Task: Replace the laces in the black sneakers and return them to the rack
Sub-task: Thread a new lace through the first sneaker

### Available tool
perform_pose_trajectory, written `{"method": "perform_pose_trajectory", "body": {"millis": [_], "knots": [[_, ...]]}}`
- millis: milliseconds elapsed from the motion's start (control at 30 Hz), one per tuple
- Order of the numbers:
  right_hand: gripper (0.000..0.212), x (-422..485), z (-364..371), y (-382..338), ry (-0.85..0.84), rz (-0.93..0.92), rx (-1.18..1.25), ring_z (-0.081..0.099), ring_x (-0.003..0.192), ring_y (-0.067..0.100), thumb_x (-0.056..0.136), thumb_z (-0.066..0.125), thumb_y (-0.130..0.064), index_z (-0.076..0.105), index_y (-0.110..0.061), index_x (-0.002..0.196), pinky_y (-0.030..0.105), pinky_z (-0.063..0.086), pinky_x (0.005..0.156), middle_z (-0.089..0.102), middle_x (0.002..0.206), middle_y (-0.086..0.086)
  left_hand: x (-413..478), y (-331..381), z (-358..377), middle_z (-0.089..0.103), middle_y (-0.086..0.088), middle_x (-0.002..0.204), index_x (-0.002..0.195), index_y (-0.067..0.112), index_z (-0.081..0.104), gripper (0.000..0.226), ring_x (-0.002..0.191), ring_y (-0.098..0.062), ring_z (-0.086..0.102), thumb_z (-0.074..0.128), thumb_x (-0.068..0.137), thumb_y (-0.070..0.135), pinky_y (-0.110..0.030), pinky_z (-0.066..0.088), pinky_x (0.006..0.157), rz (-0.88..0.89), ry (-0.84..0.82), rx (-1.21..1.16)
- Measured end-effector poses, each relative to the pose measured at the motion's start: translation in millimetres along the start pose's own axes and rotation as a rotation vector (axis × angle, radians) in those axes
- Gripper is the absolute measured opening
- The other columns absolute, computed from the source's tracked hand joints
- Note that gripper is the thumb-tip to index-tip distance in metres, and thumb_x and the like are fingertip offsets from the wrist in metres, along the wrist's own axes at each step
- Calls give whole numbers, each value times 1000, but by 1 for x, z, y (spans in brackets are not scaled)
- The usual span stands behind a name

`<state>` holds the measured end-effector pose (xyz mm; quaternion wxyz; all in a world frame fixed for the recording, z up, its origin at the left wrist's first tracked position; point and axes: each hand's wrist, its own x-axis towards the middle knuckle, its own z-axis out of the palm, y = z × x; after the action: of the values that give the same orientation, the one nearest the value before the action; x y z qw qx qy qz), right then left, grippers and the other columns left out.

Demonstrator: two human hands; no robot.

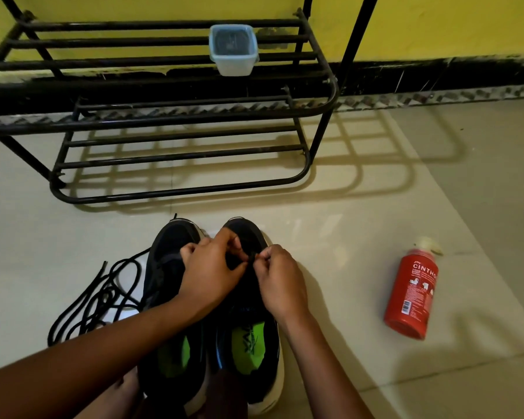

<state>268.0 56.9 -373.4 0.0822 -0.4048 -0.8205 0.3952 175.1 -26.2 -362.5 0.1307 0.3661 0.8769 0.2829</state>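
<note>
Your two forearms are reaching forward from the bottom edge, over the pair of black sneakers that are standing side by side on the floor [345, 237] between your legs, with the toes pointing to the rack [176, 192]. Your left hand [208, 267] is crossing above the left sneaker [167, 249] and is resting over the front part of the right sneaker [248, 343]. Its fingers [229, 237] are curling together and pinching a short piece of black lace [252, 256] at the eyelet area. Your right hand [280, 282] is meeting it from the other side, and its thumb and first finger are pinching the same lace while the other fingers are staying folded. Both sneakers are showing green insoles. A bundle of loose laces [102, 293] is lying on the floor just beside the left sneaker. A red bottle [412, 294] is lying on its side well apart on the right. On the upper shelf of the rack a plastic container [234, 52] is standing upright.
</note>
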Motion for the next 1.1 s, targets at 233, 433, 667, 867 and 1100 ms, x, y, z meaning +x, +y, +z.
{"method": "perform_pose_trajectory", "body": {"millis": [233,433,667,867,1100], "knots": [[25,-3,-29,12,268,546,1328,64,69,20,99,36,-9,47,-9,77,30,53,65,60,73,12,-9,-9,-22,53,13,101,106,30,50,26,98,-9,53,54,86,47,-32,26,94,125,-73,217],[19,-1,-49,31,562,610,1491,32,34,3,95,49,-14,49,-14,76,14,30,35,39,42,-9,-18,-17,-35,62,12,106,110,29,53,26,102,-11,57,55,87,43,-32,22,93,160,-73,318],[13,-18,-25,17,30,61,107,53,60,-1,79,72,-30,61,-29,72,10,35,51,55,63,-13,-21,-24,-35,70,9,80,88,29,66,9,75,-14,65,63,82,33,-32,22,78,209,-15,332],[24,-2,-36,30,521,350,885,38,44,1,92,53,-8,57,-19,71,17,30,43,63,75,-1,-22,-28,-43,69,14,77,83,33,67,14,71,-11,64,54,79,37,-31,20,74,177,30,327],[17,-11,-58,35,677,286,420,58,94,19,86,64,-14,62,-14,103,15,39,73,55,103,0,-27,-31,-45,69,15,79,85,34,68,17,72,-10,64,52,81,38,-26,15,72,176,68,276]]}}
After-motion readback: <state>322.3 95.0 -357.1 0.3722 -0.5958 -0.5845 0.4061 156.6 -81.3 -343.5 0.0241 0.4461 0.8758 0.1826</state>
